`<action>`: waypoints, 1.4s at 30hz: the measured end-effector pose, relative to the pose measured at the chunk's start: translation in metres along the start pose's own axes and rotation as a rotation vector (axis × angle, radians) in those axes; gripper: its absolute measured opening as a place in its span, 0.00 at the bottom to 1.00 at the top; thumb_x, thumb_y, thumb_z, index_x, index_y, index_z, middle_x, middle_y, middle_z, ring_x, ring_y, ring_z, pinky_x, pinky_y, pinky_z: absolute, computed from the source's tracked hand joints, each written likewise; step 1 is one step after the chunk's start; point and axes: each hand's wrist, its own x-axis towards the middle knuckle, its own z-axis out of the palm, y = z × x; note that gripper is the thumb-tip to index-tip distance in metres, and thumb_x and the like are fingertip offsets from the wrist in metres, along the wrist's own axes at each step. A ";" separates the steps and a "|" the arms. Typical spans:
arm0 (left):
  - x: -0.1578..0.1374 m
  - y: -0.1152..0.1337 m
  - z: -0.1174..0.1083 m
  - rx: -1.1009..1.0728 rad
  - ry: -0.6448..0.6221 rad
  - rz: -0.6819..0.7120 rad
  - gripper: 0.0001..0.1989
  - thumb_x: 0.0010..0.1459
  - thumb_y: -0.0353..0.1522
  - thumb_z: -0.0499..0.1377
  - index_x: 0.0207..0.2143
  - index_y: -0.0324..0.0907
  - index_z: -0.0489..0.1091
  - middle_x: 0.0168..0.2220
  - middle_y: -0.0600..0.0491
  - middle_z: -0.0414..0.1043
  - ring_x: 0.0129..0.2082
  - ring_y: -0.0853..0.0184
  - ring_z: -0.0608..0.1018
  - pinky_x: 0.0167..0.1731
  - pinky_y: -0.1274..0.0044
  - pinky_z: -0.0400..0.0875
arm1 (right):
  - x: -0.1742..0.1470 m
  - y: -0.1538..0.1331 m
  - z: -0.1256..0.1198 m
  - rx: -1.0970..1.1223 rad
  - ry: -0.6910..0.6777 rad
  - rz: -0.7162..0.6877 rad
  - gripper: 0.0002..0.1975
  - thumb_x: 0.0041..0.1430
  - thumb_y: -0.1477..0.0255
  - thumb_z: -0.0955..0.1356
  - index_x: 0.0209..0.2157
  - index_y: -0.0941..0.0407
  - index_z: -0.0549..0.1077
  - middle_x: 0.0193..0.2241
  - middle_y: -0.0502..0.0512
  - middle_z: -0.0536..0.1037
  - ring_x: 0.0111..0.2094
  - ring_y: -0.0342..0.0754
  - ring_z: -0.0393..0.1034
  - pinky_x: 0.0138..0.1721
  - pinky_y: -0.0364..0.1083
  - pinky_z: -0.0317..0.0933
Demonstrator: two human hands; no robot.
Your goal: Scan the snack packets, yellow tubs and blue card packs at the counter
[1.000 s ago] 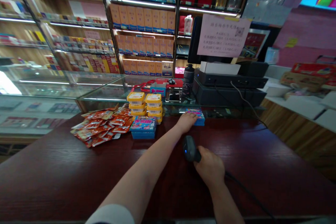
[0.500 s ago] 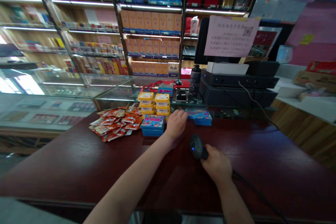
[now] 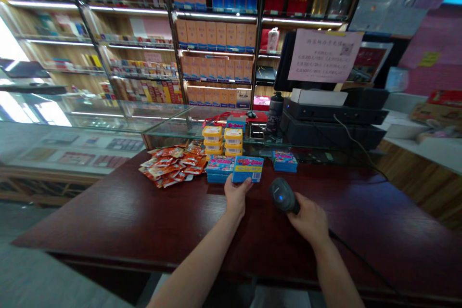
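Note:
My left hand (image 3: 236, 195) is closed on a flat blue box (image 3: 247, 169), holding it up so that a face with a yellow band and a barcode shows. Behind and left of it lies a stack of similar blue boxes (image 3: 218, 173), partly covered by the held one. A smaller pile of blue boxes (image 3: 285, 162) rests farther right. In my right hand (image 3: 310, 219) is a black barcode scanner (image 3: 283, 196) with a blue light, its head just right of the held box and apart from it. Yellow-lidded tubs (image 3: 233, 140) and orange packets (image 3: 173, 163) sit at the left.
The dark wooden counter (image 3: 151, 221) carries these goods. Beyond it are a glass display case (image 3: 169, 127), a black bottle (image 3: 275, 113), a phone (image 3: 257, 131) and a monitor with a paper notice (image 3: 325, 55). The scanner's cable (image 3: 361, 255) trails right across the counter.
My left hand has picked a blue box off the right-hand pile and brought it back towards me, upright. The scanner has stayed in my right hand; the view has shifted slightly.

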 end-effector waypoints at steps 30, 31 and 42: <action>0.007 -0.003 -0.004 0.048 0.117 0.084 0.28 0.32 0.36 0.73 0.36 0.39 0.66 0.33 0.53 0.75 0.33 0.66 0.78 0.38 0.70 0.75 | -0.012 -0.002 0.004 0.079 0.157 -0.273 0.11 0.51 0.72 0.64 0.38 0.55 0.73 0.35 0.56 0.81 0.34 0.51 0.75 0.34 0.45 0.60; 0.006 -0.003 -0.004 0.059 0.110 0.091 0.28 0.32 0.36 0.73 0.36 0.39 0.67 0.32 0.53 0.75 0.33 0.66 0.78 0.38 0.70 0.75 | -0.012 -0.002 0.004 0.066 0.167 -0.257 0.11 0.51 0.72 0.64 0.37 0.55 0.73 0.35 0.56 0.81 0.33 0.51 0.74 0.34 0.45 0.59; 0.019 0.044 0.011 0.431 0.062 0.468 0.13 0.45 0.35 0.67 0.33 0.39 0.71 0.30 0.52 0.75 0.30 0.66 0.77 0.35 0.74 0.73 | -0.013 -0.001 0.007 0.044 0.276 -0.199 0.10 0.53 0.71 0.64 0.37 0.56 0.74 0.34 0.57 0.81 0.32 0.51 0.74 0.32 0.44 0.58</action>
